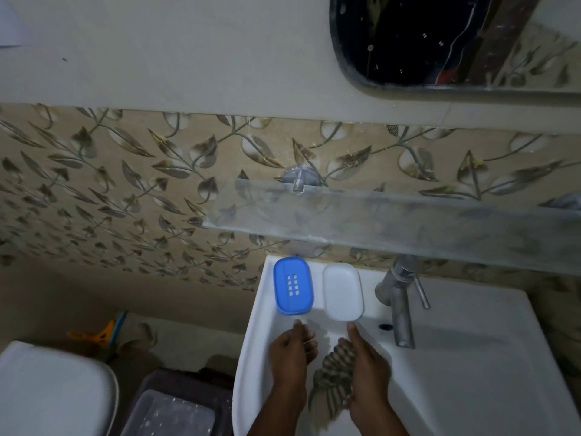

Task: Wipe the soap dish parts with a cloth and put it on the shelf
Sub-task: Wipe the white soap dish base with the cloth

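Two soap dish parts lie side by side on the back ledge of the white sink (471, 357): a blue slotted tray (293, 285) on the left and a white tray (343, 291) on the right. My left hand (292, 347) hovers just below the blue tray, fingers loosely apart and holding nothing. My right hand (366, 366) grips a striped cloth (334, 377) that hangs down over the basin, its fingertips close to the white tray. A frosted glass shelf (393, 221) is fixed to the wall above the sink.
A chrome tap (400, 300) stands right of the trays. A mirror (440, 42) hangs above the shelf. A toilet (50, 394), a plastic container (169, 416) and an orange clip (94, 338) sit on the floor to the left.
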{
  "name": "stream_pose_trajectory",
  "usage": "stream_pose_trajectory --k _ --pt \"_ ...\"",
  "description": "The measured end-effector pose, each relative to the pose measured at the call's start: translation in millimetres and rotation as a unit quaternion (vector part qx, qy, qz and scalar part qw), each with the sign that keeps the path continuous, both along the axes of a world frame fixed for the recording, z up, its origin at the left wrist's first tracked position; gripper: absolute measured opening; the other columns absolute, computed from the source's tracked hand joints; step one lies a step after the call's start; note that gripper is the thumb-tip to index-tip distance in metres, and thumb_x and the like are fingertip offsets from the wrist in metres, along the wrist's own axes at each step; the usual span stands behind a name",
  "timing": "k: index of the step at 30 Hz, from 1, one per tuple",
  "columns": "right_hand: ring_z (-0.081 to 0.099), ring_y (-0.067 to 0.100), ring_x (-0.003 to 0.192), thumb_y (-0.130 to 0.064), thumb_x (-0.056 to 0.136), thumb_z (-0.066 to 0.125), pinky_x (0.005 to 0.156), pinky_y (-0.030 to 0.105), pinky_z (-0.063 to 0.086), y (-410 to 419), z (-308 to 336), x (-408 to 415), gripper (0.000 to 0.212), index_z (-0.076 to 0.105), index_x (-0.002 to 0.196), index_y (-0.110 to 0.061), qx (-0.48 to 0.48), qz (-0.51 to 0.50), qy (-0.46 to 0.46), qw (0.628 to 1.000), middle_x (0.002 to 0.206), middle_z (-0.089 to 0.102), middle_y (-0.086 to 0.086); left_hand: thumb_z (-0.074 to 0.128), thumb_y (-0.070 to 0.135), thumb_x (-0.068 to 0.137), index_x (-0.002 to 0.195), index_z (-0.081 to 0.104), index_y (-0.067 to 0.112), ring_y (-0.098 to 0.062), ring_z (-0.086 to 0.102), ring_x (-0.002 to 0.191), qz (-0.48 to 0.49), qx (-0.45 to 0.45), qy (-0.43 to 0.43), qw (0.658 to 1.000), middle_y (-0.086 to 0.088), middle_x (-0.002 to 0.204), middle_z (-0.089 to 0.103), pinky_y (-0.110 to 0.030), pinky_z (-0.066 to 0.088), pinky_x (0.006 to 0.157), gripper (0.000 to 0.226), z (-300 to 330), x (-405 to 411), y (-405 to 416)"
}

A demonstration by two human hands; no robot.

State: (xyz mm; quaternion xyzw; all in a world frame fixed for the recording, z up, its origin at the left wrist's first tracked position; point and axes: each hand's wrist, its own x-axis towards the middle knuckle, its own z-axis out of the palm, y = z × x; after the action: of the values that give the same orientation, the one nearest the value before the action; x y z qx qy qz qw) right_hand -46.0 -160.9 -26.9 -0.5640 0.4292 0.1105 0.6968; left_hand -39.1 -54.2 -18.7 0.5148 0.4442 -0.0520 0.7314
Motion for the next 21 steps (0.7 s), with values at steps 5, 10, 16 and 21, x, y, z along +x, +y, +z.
stream_pose_trajectory --k 5,10,16,21 --pt "0.074 0.029 0.082 -0.059 0.071 0.077 0.084 0.05 0.059 -3.8 0.9 19.0 0.048 0.077 0.088 -0.014 0.003 -0.038 -0.025 0.999 0.086 0.078 0.008 0.067 0.023 0.093 0.086 0.076 0.009 -0.027 0.074 0.085 -0.041 0.006 -0.008 0.999 -0.01 0.083 0.078 -0.032 0.059 0.072 0.018 5.5 4.4 -13.5" --pt "0.067 0.026 0.096 -0.05 0.079 0.075 0.089 0.044 0.056 -3.7 5.8 23.7 0.038 0.066 0.107 -0.026 -0.061 -0.071 -0.063 0.994 0.108 0.071 0.005 0.066 0.028 0.093 0.09 0.075 0.009 -0.026 0.074 0.088 -0.08 0.02 -0.013 0.997 -0.009 0.087 0.079 -0.04 0.061 0.084 0.021 4.1 9.8 -17.9" --pt "0.067 0.024 0.103 -0.03 0.088 0.072 0.091 0.047 0.057 -3.8 10.4 20.4 0.03 0.065 0.117 -0.035 -0.051 -0.063 -0.137 0.987 0.118 0.068 0.002 0.067 0.032 0.091 0.085 0.077 0.009 -0.025 0.076 0.087 -0.098 0.014 -0.032 0.995 -0.007 0.081 0.08 -0.043 0.06 0.087 0.026 6.5 13.7 -21.5" --pt "0.068 0.021 0.106 -0.021 0.09 0.07 0.094 0.039 0.056 -1.0 8.1 10.8 0.038 0.065 0.128 -0.021 -0.018 -0.062 -0.151 0.987 0.126 0.069 0.006 0.068 0.029 0.091 0.091 0.077 0.01 -0.025 0.075 0.088 -0.109 0.033 -0.043 0.993 -0.006 0.086 0.08 -0.044 0.06 0.087 0.02 6.6 11.2 -22.3"
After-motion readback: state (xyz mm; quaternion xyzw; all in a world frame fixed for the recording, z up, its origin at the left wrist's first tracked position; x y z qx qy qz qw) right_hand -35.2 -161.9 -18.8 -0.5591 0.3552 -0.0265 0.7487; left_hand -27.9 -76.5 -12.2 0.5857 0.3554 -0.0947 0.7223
